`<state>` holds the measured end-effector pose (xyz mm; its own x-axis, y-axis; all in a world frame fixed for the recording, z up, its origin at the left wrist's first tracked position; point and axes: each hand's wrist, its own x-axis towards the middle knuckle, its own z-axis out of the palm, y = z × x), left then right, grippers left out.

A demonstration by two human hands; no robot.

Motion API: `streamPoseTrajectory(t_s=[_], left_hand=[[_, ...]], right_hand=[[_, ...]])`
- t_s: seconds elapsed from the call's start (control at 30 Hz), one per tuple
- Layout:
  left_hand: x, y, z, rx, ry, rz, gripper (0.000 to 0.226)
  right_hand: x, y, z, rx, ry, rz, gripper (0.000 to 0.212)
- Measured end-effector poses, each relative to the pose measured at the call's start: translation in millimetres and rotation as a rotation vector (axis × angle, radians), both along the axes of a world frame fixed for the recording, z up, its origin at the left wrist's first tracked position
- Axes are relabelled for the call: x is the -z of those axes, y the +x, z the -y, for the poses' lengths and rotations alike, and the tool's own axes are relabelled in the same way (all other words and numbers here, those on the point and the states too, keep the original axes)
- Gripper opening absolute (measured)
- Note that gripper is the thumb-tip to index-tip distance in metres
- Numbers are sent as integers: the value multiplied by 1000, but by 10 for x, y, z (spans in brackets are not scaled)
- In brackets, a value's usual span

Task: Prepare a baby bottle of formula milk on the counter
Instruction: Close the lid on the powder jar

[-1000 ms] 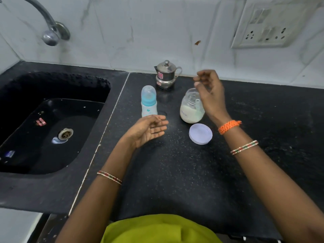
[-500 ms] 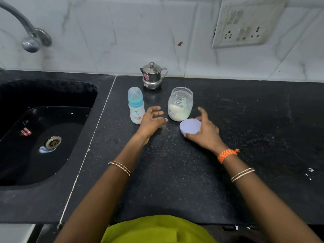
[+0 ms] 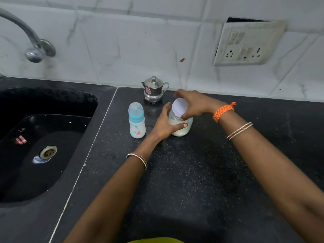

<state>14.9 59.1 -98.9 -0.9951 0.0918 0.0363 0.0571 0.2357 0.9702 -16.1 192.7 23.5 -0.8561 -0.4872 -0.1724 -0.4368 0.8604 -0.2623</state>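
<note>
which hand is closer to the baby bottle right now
Left. The left hand grips the formula jar just right of the baby bottle; the right hand holds the lid on the jar's far side.

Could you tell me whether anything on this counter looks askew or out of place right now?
The lid sits tilted on the powder jar, not yet seated, with the right hand gripping it. The baby bottle and steel pot stand upright.

On the black bench [image 3: 184, 172], the left hand [image 3: 164, 126] holds the formula jar [image 3: 181, 126] while the right hand [image 3: 194, 106] holds its white lid [image 3: 179, 106] on top (tilted); baby bottle [image 3: 137, 121] just beside, capped.
</note>
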Motion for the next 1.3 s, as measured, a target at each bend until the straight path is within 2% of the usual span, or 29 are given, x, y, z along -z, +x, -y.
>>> streamPoseTrajectory(t_s=[0.07, 0.2, 0.33, 0.43, 0.47, 0.53, 0.57, 0.6, 0.63, 0.67, 0.73, 0.83, 0.93, 1.03, 1.3], left_hand=[[11, 0, -6, -7, 7, -12, 88], [70, 12, -26, -60, 39, -26, 84], [87, 11, -48, -75, 53, -44, 79], [72, 5, -38, -63, 58, -34, 79], [65, 8, -34, -67, 47, -33, 79], [62, 13, -35, -83, 34, -31, 77], [65, 12, -36, -87, 38, -23, 75], [67, 12, -38, -88, 48, -15, 73], [65, 12, -41, -84, 53, -10, 75], [63, 13, -44, -78, 48, -10, 81], [70, 12, -41, -71, 34, -11, 92], [84, 4, -25, -58, 33, -13, 84], [74, 7, -14, -52, 41, -13, 81], [71, 30, -27, -71, 39, -31, 80], [104, 134, -229, -233, 74, -109, 77]], right_hand=[[-27, -61, 51, -38, 104, 4, 80], [-36, -115, 132, -73, 209, -42, 76], [-21, -107, 200, 18, 310, -109, 55], [-15, -66, 227, 112, 406, -178, 66], [-41, -52, 230, 126, 399, -90, 70], [-144, -16, 235, 113, 214, 154, 77], [-197, 15, 244, 39, 123, 186, 74], [-228, 18, 240, -68, 58, 133, 60], [-232, 11, 230, -150, 59, 75, 38], [-222, 18, 221, -219, 114, 53, 28], [-129, 8, 200, -233, 278, 76, 56], [-42, -47, 190, -87, 291, 14, 70], [11, -105, 145, 8, 282, -2, 70], [172, -88, 56, -24, 250, -72, 68], [518, 37, 5, 240, -117, -154, 64]])
